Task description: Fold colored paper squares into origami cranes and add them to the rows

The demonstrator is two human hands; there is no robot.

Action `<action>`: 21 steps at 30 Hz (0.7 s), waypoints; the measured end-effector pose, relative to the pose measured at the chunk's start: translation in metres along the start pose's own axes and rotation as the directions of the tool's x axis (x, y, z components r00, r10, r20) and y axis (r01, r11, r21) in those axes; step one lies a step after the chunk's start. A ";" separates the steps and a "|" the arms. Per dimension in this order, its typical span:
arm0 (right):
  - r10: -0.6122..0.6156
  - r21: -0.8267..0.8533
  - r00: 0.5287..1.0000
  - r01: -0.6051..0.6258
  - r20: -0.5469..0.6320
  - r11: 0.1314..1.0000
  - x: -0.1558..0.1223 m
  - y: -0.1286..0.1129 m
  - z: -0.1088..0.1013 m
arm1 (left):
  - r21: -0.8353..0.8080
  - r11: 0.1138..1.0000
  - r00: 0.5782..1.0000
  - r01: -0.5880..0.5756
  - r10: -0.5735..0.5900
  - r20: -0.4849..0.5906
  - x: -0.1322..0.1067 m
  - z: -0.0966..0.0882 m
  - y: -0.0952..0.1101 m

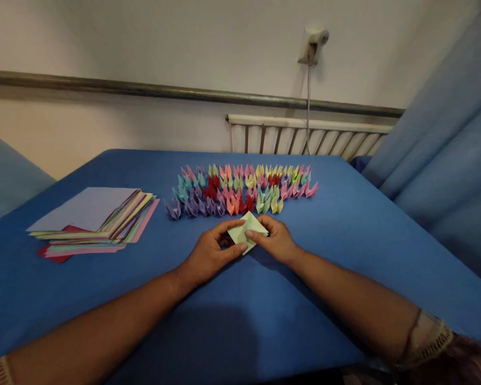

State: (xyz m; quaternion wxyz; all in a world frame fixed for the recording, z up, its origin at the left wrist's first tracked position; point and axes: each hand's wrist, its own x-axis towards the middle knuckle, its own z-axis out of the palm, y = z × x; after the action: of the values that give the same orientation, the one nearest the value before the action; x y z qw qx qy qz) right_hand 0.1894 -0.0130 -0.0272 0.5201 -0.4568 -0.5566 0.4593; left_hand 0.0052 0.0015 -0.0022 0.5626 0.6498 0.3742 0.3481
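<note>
Both hands are meeting over the near middle of the desk point(328, 230), and between them they are holding a small folded piece of pale green paper point(238, 234) just in front of rows of paper cranes point(238, 183). The left hand point(213, 247) is gripping it from the left, index finger lying along the upper edge and thumb pressing near the lower corner, probably because a grip spread this wide is keeping the layers from springing apart. The right hand point(277, 238) is gripping the opposite side, its thumb lying flat across the middle, seemingly pinning the folds while the fingers are supporting the paper from behind. One corner is pointing away from the person and another is pointing back, so the paper is showing as a diamond and the creases are facing the eyes. The cranes are standing close together, wings up, many of them sitting beside others of their own colour; packing them beyond the hands is likely leaving the nearer surface free for the forearms. Off to the left, a stack of coloured sheets point(88, 208) is lying with uneven edges, a lavender sheet on top, apparently waiting within the left hand's reach without crowding the elbows.
</note>
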 end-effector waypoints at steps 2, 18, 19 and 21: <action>-0.001 -0.020 1.000 0.000 -0.023 1.000 0.000 0.000 0.001 | 0.027 0.999 1.000 -0.023 0.023 0.017 -0.001 0.000 0.000; 0.060 0.014 0.998 -0.060 -0.008 0.998 0.000 0.014 0.007 | 0.028 0.999 0.969 -0.018 0.024 -0.244 0.007 -0.003 -0.002; 0.069 0.024 0.998 -0.069 0.000 0.997 0.000 0.014 0.007 | 0.008 1.000 0.968 -0.016 0.018 -0.250 0.007 -0.002 -0.002; 0.061 0.014 0.998 -0.061 0.015 0.998 0.000 0.014 0.006 | 0.007 1.000 0.970 -0.014 0.015 -0.242 0.007 0.000 -0.003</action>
State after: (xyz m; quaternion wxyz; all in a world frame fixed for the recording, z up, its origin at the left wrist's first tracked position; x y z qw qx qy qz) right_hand 0.1834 -0.0112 -0.0412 0.5049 -0.4664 -0.5430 0.4823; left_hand 0.0081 0.0085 -0.0047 0.5086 0.6065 0.4362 0.4280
